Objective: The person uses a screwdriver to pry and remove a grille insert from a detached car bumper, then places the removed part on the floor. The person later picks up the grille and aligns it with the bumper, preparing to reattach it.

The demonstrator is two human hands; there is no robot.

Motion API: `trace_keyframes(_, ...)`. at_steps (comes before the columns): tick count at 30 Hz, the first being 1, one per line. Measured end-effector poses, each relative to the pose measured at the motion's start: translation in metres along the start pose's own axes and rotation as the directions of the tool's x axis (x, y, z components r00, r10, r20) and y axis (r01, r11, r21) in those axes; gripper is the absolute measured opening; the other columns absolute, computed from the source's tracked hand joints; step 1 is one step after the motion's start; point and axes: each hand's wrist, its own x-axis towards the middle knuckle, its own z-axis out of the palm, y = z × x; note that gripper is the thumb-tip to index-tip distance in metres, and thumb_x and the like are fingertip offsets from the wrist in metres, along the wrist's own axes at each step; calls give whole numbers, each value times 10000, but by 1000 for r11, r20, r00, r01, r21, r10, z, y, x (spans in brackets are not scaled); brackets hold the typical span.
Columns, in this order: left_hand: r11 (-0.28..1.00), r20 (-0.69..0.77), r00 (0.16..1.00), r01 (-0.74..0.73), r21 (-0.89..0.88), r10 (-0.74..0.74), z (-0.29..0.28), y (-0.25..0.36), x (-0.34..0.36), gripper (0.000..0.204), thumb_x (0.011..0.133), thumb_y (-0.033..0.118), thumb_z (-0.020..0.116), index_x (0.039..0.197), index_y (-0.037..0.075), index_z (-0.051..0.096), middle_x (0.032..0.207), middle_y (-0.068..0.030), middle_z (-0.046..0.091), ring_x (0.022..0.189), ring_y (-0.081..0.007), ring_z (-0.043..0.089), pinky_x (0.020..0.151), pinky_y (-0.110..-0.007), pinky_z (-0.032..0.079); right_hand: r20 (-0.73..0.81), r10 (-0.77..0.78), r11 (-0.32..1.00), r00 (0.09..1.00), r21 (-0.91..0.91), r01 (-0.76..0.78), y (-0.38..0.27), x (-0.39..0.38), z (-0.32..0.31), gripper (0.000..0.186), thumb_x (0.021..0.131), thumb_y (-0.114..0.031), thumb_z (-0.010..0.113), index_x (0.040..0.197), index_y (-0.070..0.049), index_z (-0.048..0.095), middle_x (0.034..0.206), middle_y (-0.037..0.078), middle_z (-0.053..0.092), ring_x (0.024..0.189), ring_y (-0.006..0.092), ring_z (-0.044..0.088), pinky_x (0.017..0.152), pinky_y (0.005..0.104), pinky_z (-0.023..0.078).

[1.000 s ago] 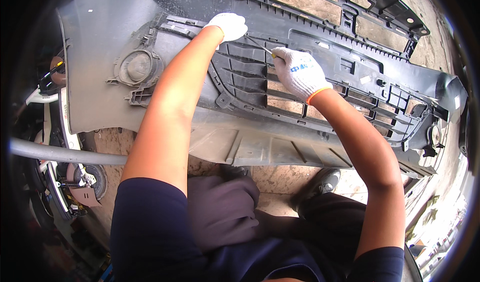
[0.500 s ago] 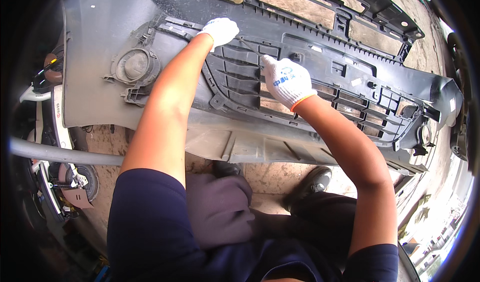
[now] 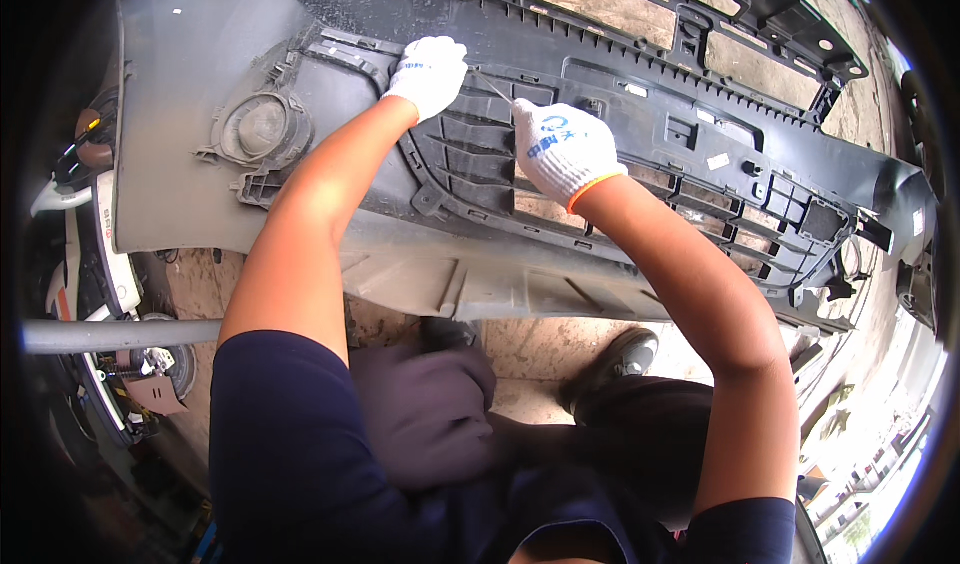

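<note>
Both gloved hands are seen slightly shifted since the earlier frame: the right hand [image 3: 566,152] is brought a little nearer to the round lamp housing [image 3: 258,130], and the left hand [image 3: 430,76] is drawn slightly closer to the body. By the right hand, a thin-shafted tool [image 3: 496,88] is gripped in closed fingers; its handle is hidden inside the glove. Its tip is pointed back toward the lamp housing and is set at or just above the panel, though contact cannot be confirmed. The left hand is laid to the right of the lamp housing and farther from the body; its fingers are bent together, but whether an edge is pinched or the surface is only pressed cannot be told.

The dark bumper [image 3: 645,129], in which the lamp housing is set, is stretched mostly to the right of it. Slats [image 3: 470,154] are placed to the right of the housing, on the body side of the tool's tip.

As a judgement, a spot along the upper border of the slats is being worked with the tool while the panel is steadied. For the next move, a firm left hand and small, controlled pressure at the tip are called for.
</note>
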Motion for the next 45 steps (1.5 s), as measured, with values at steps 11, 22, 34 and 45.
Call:
trace_keyframes(11,984,-141,986,114,139,-95,28,2,-8,211,996,224,485,1038,110,657,1065,-118,656,1091,-311,611,1079,-506,388,-57,8,998,998,70,-4,-5,7,-4,230,1056,-183,482,1104,-59,670,812,239,729,773,418,729,661,494,582)
trace_keyframes(22,992,-147,989,43,116,-26,51,-9,-5,193,994,235,508,1046,116,650,1061,-112,639,1090,-305,608,1045,-490,394,-50,85,990,995,121,-79,-3,23,12,230,1036,-198,527,1064,-74,719,839,220,730,796,423,717,699,509,569)
trace_keyframes(34,996,-116,991,74,52,-68,46,-8,-7,214,990,208,479,1053,116,662,1085,-114,658,1097,-302,621,1083,-495,378,26,367,768,930,555,-319,-19,15,23,278,1016,-226,565,1113,-41,749,1079,224,745,1038,429,697,930,456,556)
trace_keyframes(45,997,-22,998,60,40,-59,39,-7,-6,266,1008,189,451,1130,113,675,1151,-142,660,1149,-325,615,1144,-550,337,148,90,977,985,-206,-58,-2,16,3,290,1046,-210,506,1297,-120,618,980,245,735,842,412,751,701,487,602)
